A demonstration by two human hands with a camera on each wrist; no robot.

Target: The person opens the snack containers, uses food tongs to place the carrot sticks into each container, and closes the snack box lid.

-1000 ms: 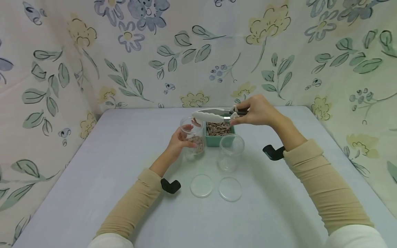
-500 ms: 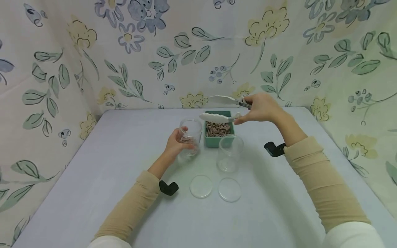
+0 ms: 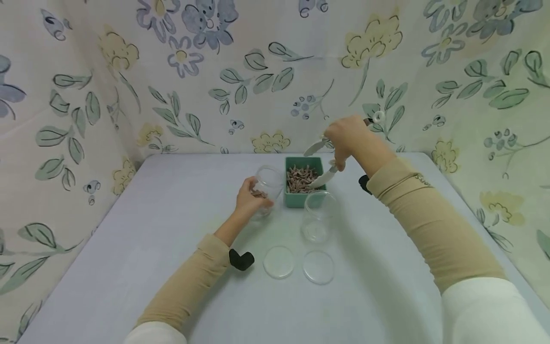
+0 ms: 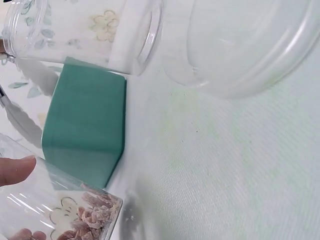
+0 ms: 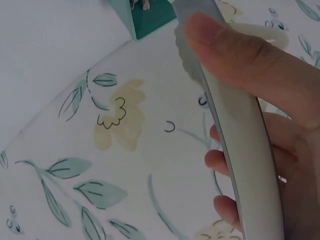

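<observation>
My left hand (image 3: pixel 250 199) grips a clear jar (image 3: pixel 270 177) with brownish strips (image 4: pixel 95 215) gathered at its bottom; the left wrist view shows the jar tilted, the thumb along its side. In my right hand (image 3: pixel 350 138) is a pair of tongs (image 3: pixel 324 179) with white scalloped tips, spread apart. One tip reaches into the green box (image 3: pixel 295 200), among the small brownish strips (image 3: pixel 300 176) that fill it. The right wrist view has the thumb on one tong handle (image 5: pixel 245 145) and the fingers behind it.
A second clear jar (image 3: pixel 317 229), without a lid, stands in front of the green box. Two round clear lids (image 3: pixel 279 262) lie side by side nearer to me. A floral cloth (image 3: pixel 266 95) hangs behind the table (image 3: pixel 172 210).
The tongs have swung from beside the left jar over to the green box, and their tips have spread and dipped downward. The left hand still holds its jar near the box.
</observation>
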